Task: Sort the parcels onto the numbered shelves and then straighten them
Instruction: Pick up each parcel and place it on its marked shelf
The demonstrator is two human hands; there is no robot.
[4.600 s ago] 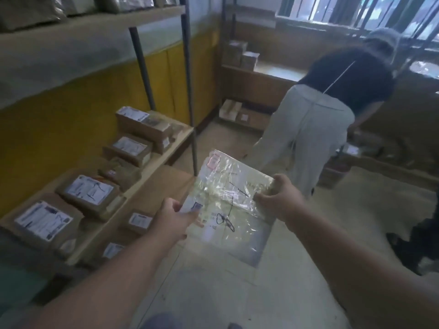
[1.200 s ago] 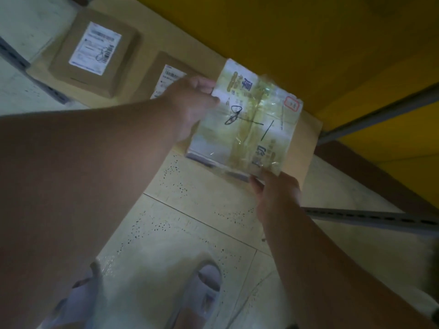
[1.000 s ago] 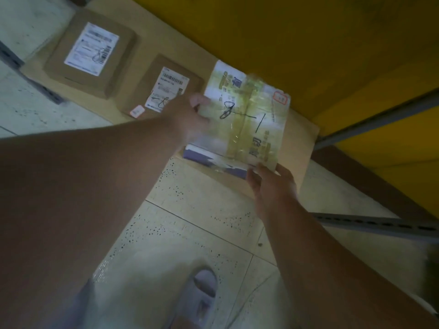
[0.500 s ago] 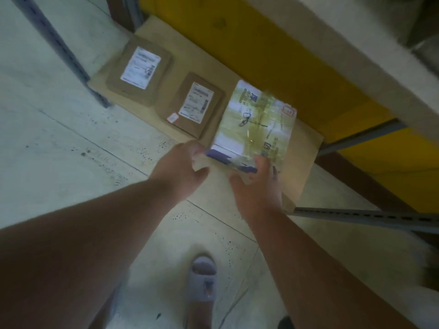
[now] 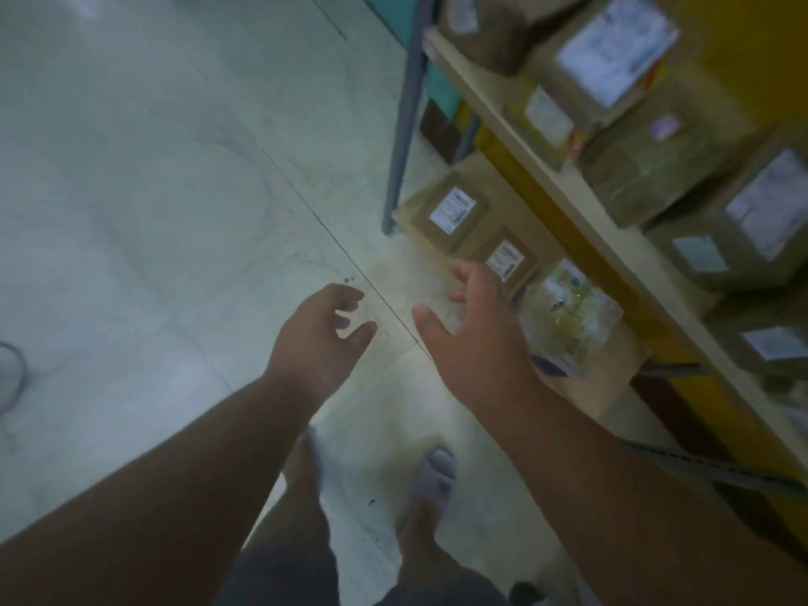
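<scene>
On the bottom shelf (image 5: 612, 378), right down by the floor, there are three parcels in a row: two brown cardboard boxes with white labels, one (image 5: 450, 214) by the grey upright post (image 5: 404, 120) and one (image 5: 507, 260) next to it, then the clear plastic-wrapped parcel (image 5: 568, 319) lying flat at the near end. Both hands are empty and hanging over the tiled floor (image 5: 153, 190), clear of the shelf; left hand (image 5: 317, 343) has loosely curled fingers, right hand (image 5: 472, 334) is spread wide with the thumb out. The shelf above (image 5: 568, 190) carries roughly seven more labelled cardboard boxes, too blurry to count for sure. Two feet in grey slippers, one (image 5: 433, 478) in plain view, show below.
</scene>
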